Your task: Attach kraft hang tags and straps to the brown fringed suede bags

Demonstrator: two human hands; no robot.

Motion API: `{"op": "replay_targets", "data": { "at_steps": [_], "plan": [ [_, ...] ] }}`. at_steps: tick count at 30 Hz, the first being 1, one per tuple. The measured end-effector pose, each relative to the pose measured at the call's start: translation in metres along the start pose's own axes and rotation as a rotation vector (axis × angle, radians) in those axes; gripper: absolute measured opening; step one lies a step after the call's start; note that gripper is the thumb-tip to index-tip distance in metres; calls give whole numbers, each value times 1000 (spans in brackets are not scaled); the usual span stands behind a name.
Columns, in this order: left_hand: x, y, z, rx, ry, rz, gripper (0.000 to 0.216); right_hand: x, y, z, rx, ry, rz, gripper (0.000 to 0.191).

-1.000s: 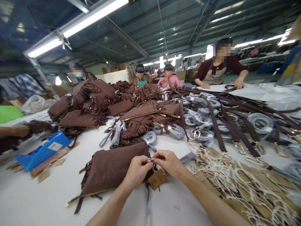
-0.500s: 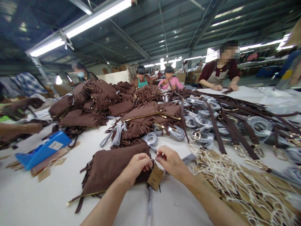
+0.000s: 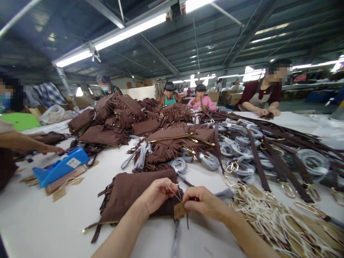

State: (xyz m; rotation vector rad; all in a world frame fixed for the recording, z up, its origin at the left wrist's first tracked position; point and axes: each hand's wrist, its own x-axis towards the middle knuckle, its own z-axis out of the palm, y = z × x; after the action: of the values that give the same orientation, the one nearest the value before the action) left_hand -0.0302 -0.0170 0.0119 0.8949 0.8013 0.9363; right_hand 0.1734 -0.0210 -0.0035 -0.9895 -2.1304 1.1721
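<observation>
A brown fringed bag [image 3: 131, 193] with a gold zipper along its near edge lies flat on the white table in front of me. Over its right end, my left hand [image 3: 160, 191] pinches the white string [image 3: 176, 193] of a hang tag. The brown cardboard tag [image 3: 179, 210] dangles just beyond the bag's right side, and my right hand [image 3: 200, 202] grips it at its upper right edge, fingers closed. A plastic-wrapped strap [image 3: 176, 236] runs down the table below the tag. Exactly where the string meets the bag is hidden by my fingers.
To the right lie many strung tags [image 3: 271, 215] in a heap, with brown straps [image 3: 258, 154] and wrapped coils behind. Fringed bags [image 3: 113, 118] are piled at the back left. A blue tape dispenser [image 3: 61, 166] stands left, near a co-worker's hand [image 3: 53, 149]. Other people work around the table.
My right hand has moved down from the string onto the tag, while my left hand holds the string, now stretched taut. The view has shifted left, bringing a co-worker in at the left edge.
</observation>
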Motion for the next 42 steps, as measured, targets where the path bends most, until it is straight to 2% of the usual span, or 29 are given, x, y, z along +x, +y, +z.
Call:
{"op": "replay_targets", "data": {
  "at_steps": [3, 6, 9, 11, 14, 18, 21, 25, 27, 29, 30, 32, 34, 36, 37, 39, 41, 42],
  "plan": [
    [0, -1, -5, -86, -25, -13, 20, 1, 6, -2, 186, 68, 111, 12],
    [0, -3, -5, -98, -40, 8, 17, 3, 7, 1, 183, 127, 157, 13],
    [-4, -4, 4, 50, -64, 99, 12, 5, 5, 7, 111, 190, 172, 11],
    [-6, -4, 10, 164, -106, 164, 9, 6, 5, 11, 144, 222, 203, 11],
    [-8, -4, 13, 249, -170, 206, 6, 7, 10, 14, 301, 205, 246, 13],
    [-7, -2, 10, 177, -103, 169, 10, 5, 14, 12, 417, 173, 253, 18],
    [-7, -2, 13, 244, -94, 167, 8, 4, 7, 12, 350, 203, 211, 16],
    [-8, -5, 23, 600, -62, 251, 9, 2, -5, 17, 95, 249, 75, 18],
    [-11, -1, 22, 752, -13, 302, 14, 1, -6, 19, 22, 262, 72, 16],
    [-20, 12, 11, 832, 57, 341, 12, 0, -3, 19, 3, 247, 124, 7],
    [-27, 20, 0, 845, 107, 351, 10, 0, -1, 19, -7, 224, 153, 15],
    [-47, 40, -29, 837, 241, 341, 14, 0, 2, 18, -41, 167, 184, 29],
    [-73, 54, -61, 845, 365, 246, 23, 1, 2, 19, -115, 126, 176, 31],
    [-104, 58, -88, 967, 471, 204, 28, 0, -1, 24, -233, 118, 146, 30],
    [-119, 55, -97, 1075, 481, 218, 35, -1, -2, 28, -300, 119, 121, 30],
    [-144, 40, -103, 1354, 407, 256, 57, -3, -2, 37, -420, 122, 51, 39],
    [-155, 22, -97, 1645, 330, 228, 78, -5, 5, 46, -506, 102, -6, 58],
    [-155, 14, -92, 1765, 335, 192, 83, -4, 10, 49, -553, 81, -14, 65]
  ]
}}
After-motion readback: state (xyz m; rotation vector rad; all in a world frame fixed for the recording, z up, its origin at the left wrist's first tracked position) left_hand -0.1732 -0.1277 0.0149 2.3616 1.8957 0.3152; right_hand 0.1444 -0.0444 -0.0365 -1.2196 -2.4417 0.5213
